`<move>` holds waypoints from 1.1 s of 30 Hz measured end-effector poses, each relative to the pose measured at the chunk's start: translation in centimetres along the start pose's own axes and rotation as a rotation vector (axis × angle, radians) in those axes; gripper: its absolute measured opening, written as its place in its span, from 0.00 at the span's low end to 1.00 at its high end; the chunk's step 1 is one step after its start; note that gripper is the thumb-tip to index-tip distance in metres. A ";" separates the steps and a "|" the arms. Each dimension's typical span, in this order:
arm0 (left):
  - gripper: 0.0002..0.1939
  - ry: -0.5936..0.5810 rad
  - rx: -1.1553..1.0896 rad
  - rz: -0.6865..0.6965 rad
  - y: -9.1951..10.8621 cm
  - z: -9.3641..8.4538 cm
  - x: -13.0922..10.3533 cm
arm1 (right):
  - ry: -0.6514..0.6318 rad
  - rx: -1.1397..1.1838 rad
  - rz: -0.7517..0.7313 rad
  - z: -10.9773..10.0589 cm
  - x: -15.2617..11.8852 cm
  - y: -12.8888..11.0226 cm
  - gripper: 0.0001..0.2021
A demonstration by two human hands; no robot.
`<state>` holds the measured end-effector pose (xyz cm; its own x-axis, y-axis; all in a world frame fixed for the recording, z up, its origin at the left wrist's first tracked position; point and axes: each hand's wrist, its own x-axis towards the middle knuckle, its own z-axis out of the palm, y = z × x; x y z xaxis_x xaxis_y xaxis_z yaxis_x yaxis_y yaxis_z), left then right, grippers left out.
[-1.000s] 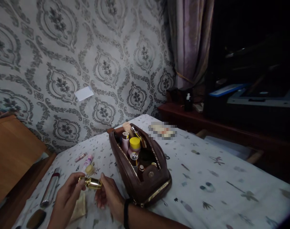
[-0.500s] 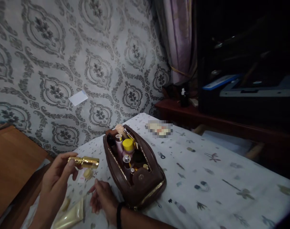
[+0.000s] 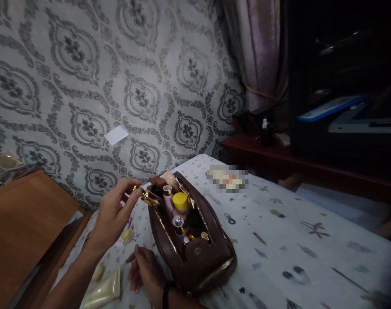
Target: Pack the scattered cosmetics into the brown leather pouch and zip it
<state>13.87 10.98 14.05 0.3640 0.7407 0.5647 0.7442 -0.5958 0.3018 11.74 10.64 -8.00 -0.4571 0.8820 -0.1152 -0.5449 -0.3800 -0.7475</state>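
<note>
A shiny gold bottle (image 3: 151,198) is pinched in the fingers of my left hand (image 3: 118,211), at the left rim of an unzipped brown bag (image 3: 195,274). Inside the bag stand a yellow-capped jar (image 3: 180,201), a pink bottle with a silver cap (image 3: 168,198), a clear-capped bottle (image 3: 178,223) and other small cosmetics. My right hand (image 3: 147,271), with a black band at the wrist, rests beside the bag's near left side. Its fingers are loosely curled apart and hold nothing.
A pale tube (image 3: 103,289) and a small cream-coloured round item (image 3: 127,235) lie on the patterned sheet (image 3: 272,240). Behind the bag is a blurred-out item (image 3: 227,178). A wooden panel (image 3: 31,219) stands left, a dark red shelf (image 3: 279,161) right.
My left hand has moved right and up with the gold bottle, from over the sheet to the bag's left rim. The view has shifted slightly. My right hand stays beside the bag.
</note>
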 end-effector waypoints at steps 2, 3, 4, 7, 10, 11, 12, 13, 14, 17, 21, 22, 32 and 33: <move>0.14 -0.017 0.057 0.023 0.1 0.3 0.7 | -0.004 -0.005 0.001 -0.1 0.3 0.2 0.33; 0.14 -0.032 0.084 0.029 0.1 0.4 1.0 | -0.004 -0.007 0.001 -0.1 0.3 0.3 0.33; 0.14 -0.055 0.109 0.033 0.2 0.6 1.3 | -0.003 -0.007 -0.003 -0.2 0.3 0.4 0.34; 0.14 -0.151 0.166 0.054 0.1 1.1 2.1 | 0.009 -0.005 -0.021 -0.3 0.0 0.4 0.35; 0.13 -0.221 0.244 0.101 -0.4 1.8 2.8 | 0.014 -0.010 -0.006 -0.2 -0.3 0.1 0.35; 0.12 -0.240 0.274 0.115 -0.6 2.1 3.0 | 0.013 -0.012 0.005 -0.2 -0.4 0.0 0.35; 0.11 -0.263 0.304 0.126 -0.8 2.3 3.3 | 0.012 -0.013 0.013 -0.1 -0.5 -0.1 0.35; 0.11 -0.289 0.332 0.135 -1.0 2.5 3.6 | 0.012 -0.011 0.019 -0.1 -0.5 -0.2 0.35; 0.11 -0.315 0.359 0.145 -1.1 2.6 3.9 | 0.015 -0.006 0.019 0.0 -0.6 -0.3 0.35; 0.11 -0.394 0.413 0.183 -1.0 2.7 4.6 | 0.019 0.008 0.016 0.1 -0.9 -0.7 0.35; 0.09 -0.503 0.383 0.210 -0.2 2.1 4.9 | 0.012 0.022 0.030 0.2 -1.5 -1.2 0.33; 0.09 -0.531 0.375 0.217 0.0 2.0 4.9 | 0.010 0.028 0.029 0.2 -1.7 -1.3 0.33; 0.08 -0.604 0.242 0.275 2.0 0.4 4.1 | 0.008 0.022 0.038 0.2 -2.6 -2.2 0.31; 0.08 -0.604 0.221 0.273 2.3 0.1 4.0 | 0.006 0.023 0.034 0.2 -2.6 -2.2 0.31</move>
<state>17.09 12.64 16.89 0.7544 0.6543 0.0527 0.6548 -0.7558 0.0099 14.02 9.14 -5.89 -0.4711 0.8702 -0.1442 -0.5451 -0.4157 -0.7280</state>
